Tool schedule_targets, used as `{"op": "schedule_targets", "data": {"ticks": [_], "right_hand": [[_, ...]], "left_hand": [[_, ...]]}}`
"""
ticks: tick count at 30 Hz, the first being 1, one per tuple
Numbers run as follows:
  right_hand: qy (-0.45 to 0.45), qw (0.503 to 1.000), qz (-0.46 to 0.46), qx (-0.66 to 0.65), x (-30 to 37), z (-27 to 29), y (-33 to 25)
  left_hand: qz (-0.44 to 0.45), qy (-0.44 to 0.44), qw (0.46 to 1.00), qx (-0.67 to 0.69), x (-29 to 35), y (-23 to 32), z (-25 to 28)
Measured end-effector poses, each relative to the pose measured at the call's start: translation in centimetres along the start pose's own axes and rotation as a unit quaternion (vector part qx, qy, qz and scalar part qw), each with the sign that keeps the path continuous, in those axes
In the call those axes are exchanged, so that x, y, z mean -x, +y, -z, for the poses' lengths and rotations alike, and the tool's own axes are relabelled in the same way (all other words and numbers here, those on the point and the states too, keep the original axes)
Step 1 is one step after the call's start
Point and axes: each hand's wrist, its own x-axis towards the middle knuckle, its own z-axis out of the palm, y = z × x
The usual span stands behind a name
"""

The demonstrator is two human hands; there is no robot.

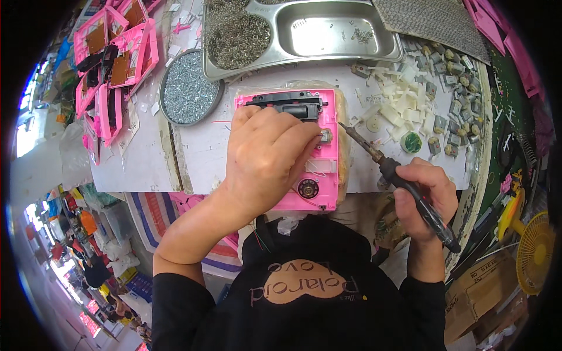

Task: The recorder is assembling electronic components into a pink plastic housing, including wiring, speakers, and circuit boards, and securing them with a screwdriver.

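Note:
A pink plastic casing [328, 202] lies open at the table's near edge, with a black part [300, 111] along its far end and a round dark disc [308, 188] near its close end. My left hand [266, 152] reaches across the casing, fingers closed against a small metal motor [326, 136] at its right side; the hand hides much of the casing's left half. In my right hand [430, 193] is a soldering iron [404, 181] with a black handle. Its tip points up and left, just right of the casing and apart from it.
A round dish of small screws [190, 88] stands left of a metal tray [333, 32] holding small metal parts. White plastic pieces [401, 105] and several motors [455, 108] lie loose at right. Pink casings [126, 52] pile at far left. A yellow fan [534, 251] stands lower right.

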Motion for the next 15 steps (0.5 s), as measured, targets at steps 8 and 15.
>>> {"op": "schedule_targets", "data": {"ticks": [8,15], "right_hand": [[-0.012,1.000,0.000,-0.003,-0.2,-0.4,0.0],[-0.017,1.000,0.005,-0.002,-0.5,-0.8,0.2]], "left_hand": [[-0.003,0.024,0.999,-0.034,0.5,-0.1,-1.4],[-0.007,0.025,0.999,-0.040,0.6,-0.1,-1.6]]}}
